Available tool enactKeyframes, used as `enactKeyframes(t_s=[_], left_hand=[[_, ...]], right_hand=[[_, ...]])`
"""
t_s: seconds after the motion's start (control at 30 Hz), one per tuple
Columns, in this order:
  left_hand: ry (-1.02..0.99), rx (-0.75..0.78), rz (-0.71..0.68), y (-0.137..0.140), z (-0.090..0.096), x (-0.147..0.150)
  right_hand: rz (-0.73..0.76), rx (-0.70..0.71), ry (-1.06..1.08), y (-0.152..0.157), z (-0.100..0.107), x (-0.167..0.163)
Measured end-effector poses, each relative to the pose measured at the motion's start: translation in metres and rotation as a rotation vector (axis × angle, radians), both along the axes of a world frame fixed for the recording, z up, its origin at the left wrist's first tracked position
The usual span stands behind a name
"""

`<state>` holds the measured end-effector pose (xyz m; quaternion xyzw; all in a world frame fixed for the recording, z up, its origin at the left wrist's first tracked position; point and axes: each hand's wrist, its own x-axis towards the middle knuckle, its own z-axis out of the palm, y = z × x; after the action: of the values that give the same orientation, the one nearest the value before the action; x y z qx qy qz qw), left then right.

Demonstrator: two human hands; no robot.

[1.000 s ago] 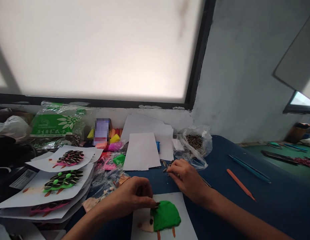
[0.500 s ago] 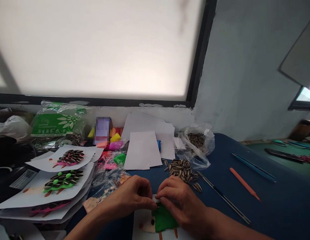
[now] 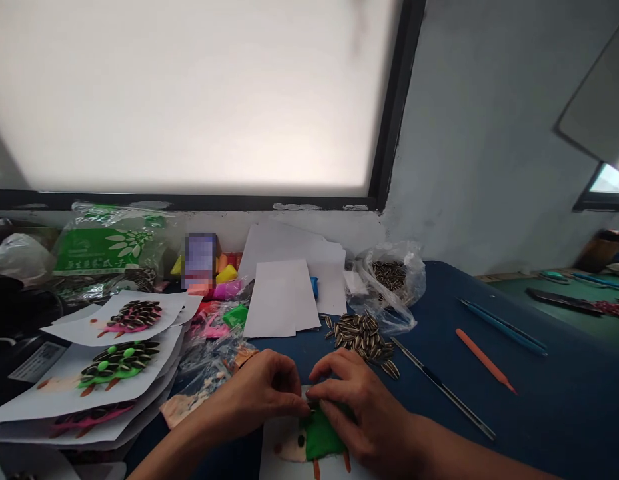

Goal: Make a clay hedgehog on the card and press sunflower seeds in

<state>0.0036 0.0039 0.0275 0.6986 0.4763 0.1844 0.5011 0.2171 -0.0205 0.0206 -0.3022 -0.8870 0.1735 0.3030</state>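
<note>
A hedgehog picture in modelling clay [image 3: 325,437] lies before me on white paper [image 3: 274,467]: green body, pale face, dark eye, brown legs. At the top edge of the green clay, my right hand [image 3: 356,400] pinches a small dark sunflower seed [image 3: 312,405]. My left hand [image 3: 272,387] is closed, its thumb and fingertips meeting the same spot from the left; what lies between them is hidden. Just beyond my right hand is a loose pile of striped sunflower seeds [image 3: 359,333].
Finished-looking hedgehog pictures [image 3: 119,363] are stacked at left, beside clay packets [image 3: 224,320]. Blank white cards [image 3: 276,300] and a plastic bag of seeds [image 3: 394,280] stand behind. Tweezers [image 3: 444,390], an orange tool [image 3: 484,360] and a blue tool [image 3: 504,327] lie at right.
The whole view has shifted slightly. Both hands stay at the top of the green clay, the right fingers a little more raised and spread.
</note>
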Motion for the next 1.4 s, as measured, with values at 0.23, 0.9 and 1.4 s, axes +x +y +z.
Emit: enactKeyframes(t_s=[0.23, 0.9, 1.4], left_hand=[[0.021, 0.004, 0.019, 0.001, -0.003, 0.002], [0.065, 0.031, 0.041, 0.001, -0.002, 0.003], [-0.011, -0.016, -0.038, 0.001, 0.011, -0.005]], right_hand=[[0.025, 0.002, -0.049, -0.001, 0.001, 0.0], [0.03, -0.017, -0.059, 0.0, -0.001, 0.0], [0.038, 0.003, -0.027, 0.001, 0.0, 0.001]])
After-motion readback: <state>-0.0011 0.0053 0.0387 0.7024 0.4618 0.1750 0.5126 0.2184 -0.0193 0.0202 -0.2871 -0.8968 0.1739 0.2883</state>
